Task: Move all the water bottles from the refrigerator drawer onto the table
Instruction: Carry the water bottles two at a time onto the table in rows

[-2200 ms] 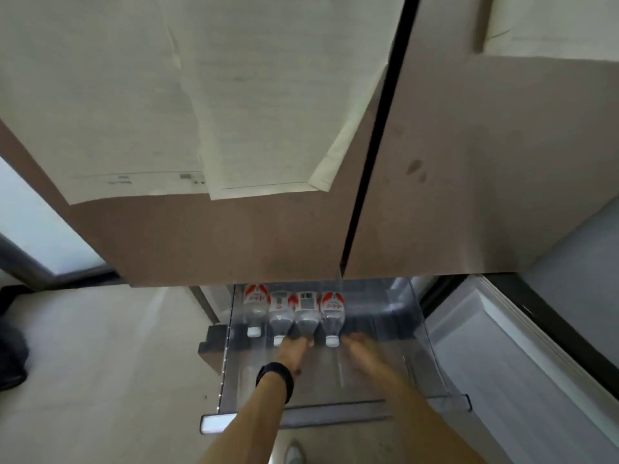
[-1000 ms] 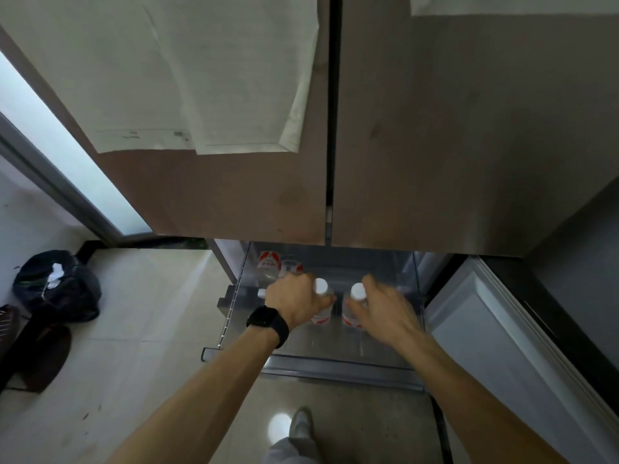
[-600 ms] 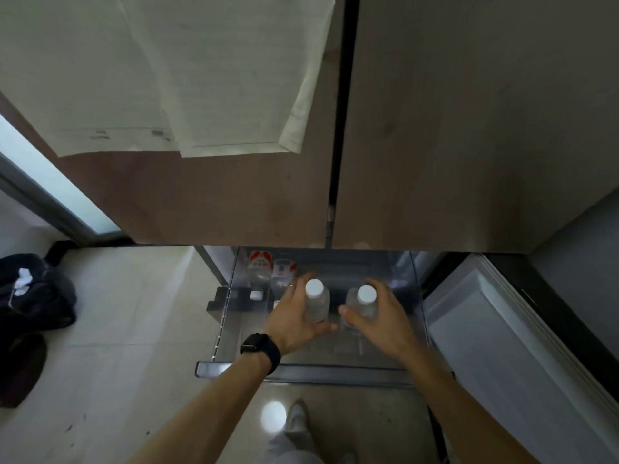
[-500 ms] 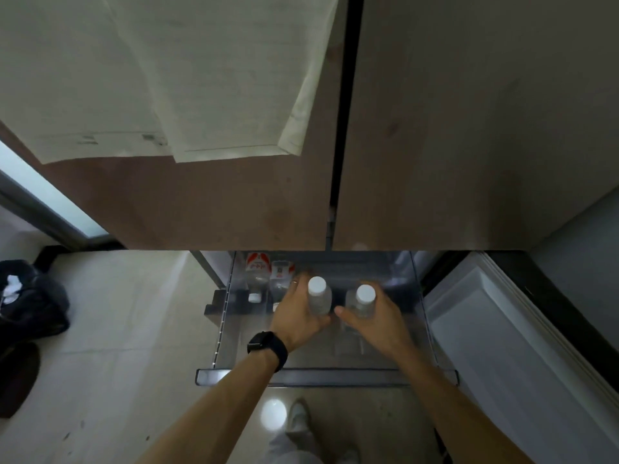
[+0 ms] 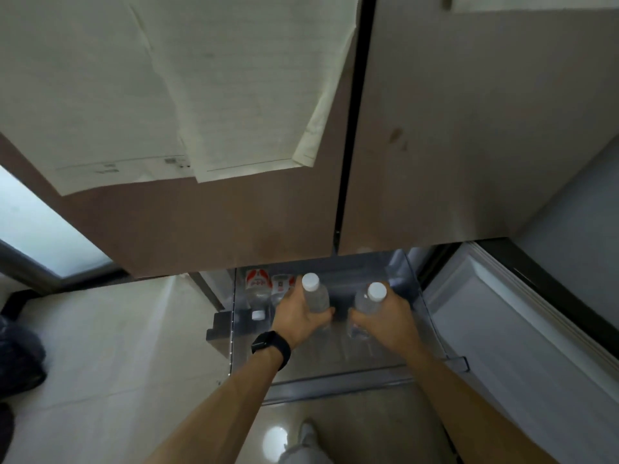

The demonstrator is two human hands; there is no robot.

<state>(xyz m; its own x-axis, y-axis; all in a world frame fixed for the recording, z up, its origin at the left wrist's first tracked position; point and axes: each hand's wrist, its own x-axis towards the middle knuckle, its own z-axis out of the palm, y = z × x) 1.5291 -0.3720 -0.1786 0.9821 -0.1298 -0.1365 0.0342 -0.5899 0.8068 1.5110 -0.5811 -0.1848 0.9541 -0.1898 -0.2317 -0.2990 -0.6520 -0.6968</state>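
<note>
**Two raised, two left lying**

Four water bottles lay in a row at the back of the refrigerator drawer (image 5: 335, 383) about two seconds ago, with both hands reaching in. Now the left hand (image 5: 298, 321), a black watch (image 5: 271, 344) on its wrist, is wrapped round the left bottle (image 5: 316, 298), and the right hand (image 5: 390, 321) is wrapped round the right bottle (image 5: 366, 304). Both bottles stand upright over the drawer with their white caps up, and are held wider apart than half a second ago.

The other two have not moved. The red-labelled bottle (image 5: 257, 284) lies at the back left with its cap toward the person, and its neighbour (image 5: 279, 286) lies just beside it.

Palms and fingers cover the held bottles' lower halves and labels, so I cannot tell whether their bases touch the drawer floor. The left fingers hide the neighbour's neck. The lower edge of the refrigerator doors (image 5: 234, 229) cuts off the drawer's back.
</note>
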